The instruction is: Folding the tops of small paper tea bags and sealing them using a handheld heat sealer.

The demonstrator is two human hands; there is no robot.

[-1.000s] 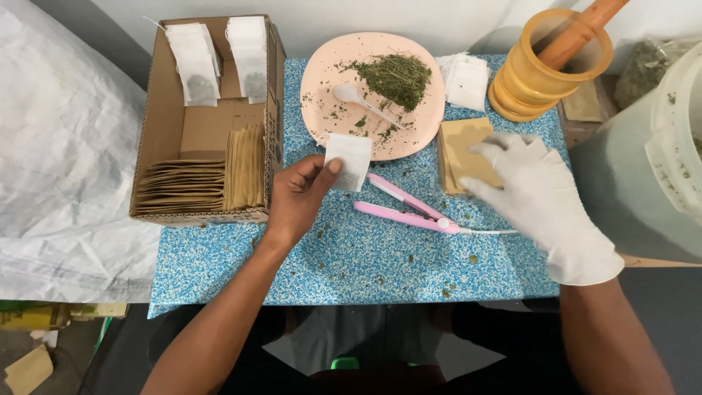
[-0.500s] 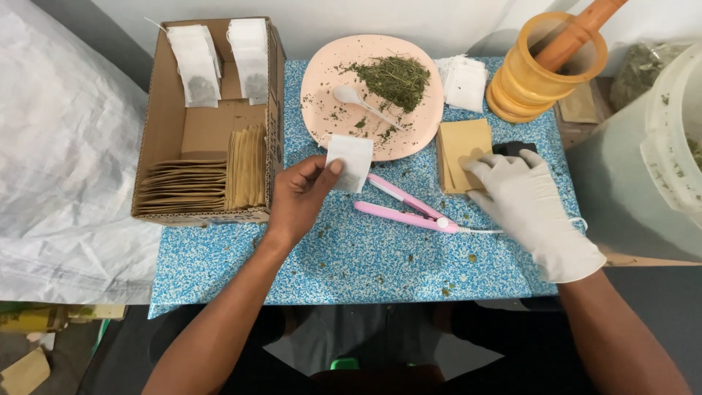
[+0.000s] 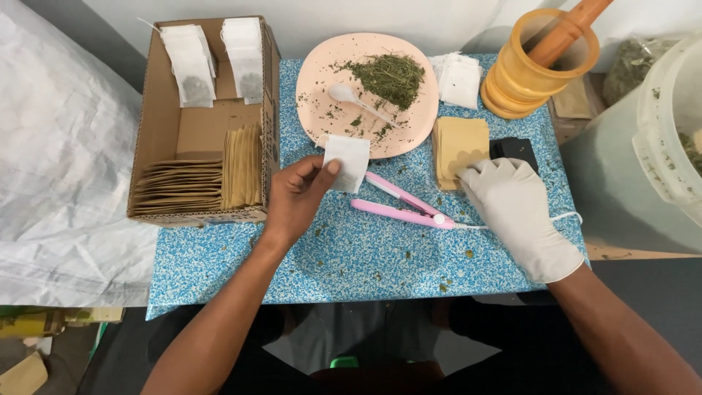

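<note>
1. Gloved right hand (image 3: 512,201) has slid from mid-surface onto the tan envelope stack (image 3: 459,146), fingers spread flat, gripping nothing.
2. Bare left hand (image 3: 300,194) pinches a white filter bag (image 3: 347,161) just below the pink plate (image 3: 322,73).
3. Between both hands lies a pink sealer (image 3: 402,207) on the blue surface (image 3: 351,263).

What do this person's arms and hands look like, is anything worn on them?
The left hand is bare, with no glove, ring or watch showing. The right hand wears a white disposable glove, slightly wrinkled, whose cuff ends just past the wrist. Both forearms are bare, with no sleeves in view.
</note>
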